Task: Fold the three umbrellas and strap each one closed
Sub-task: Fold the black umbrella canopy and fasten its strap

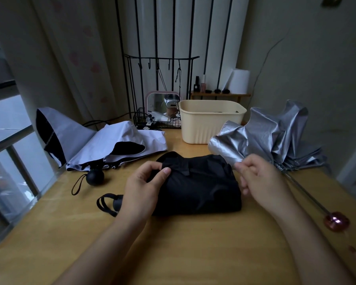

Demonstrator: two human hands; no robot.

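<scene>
A black umbrella (pixel 197 186) lies folded into a flat bundle on the wooden table (pixel 173 243), directly between the two hands; its handle and wrist loop (pixel 108 203) stick out just left of the left wrist. The left hand (pixel 146 186) rests on the bundle's left end, thumb and fingers pinching a fold of the black cloth; the right hand (pixel 259 179) sits at the bundle's right edge, fingers curled, its fingertips closed on a corner of a silver umbrella (pixel 275 138) that lies crumpled beyond and to the right of that hand (whether it also touches the black cloth cannot be told). The silver umbrella's thin metal shaft runs back past the right forearm to a reddish knob handle (pixel 336 221). Beyond the left hand, further left, a white umbrella (pixel 103 142) with a black lining lies loosely collapsed; its round black handle (pixel 95 176) sits near the left hand. A cream tub (pixel 210 124) stands beyond both hands.
</scene>
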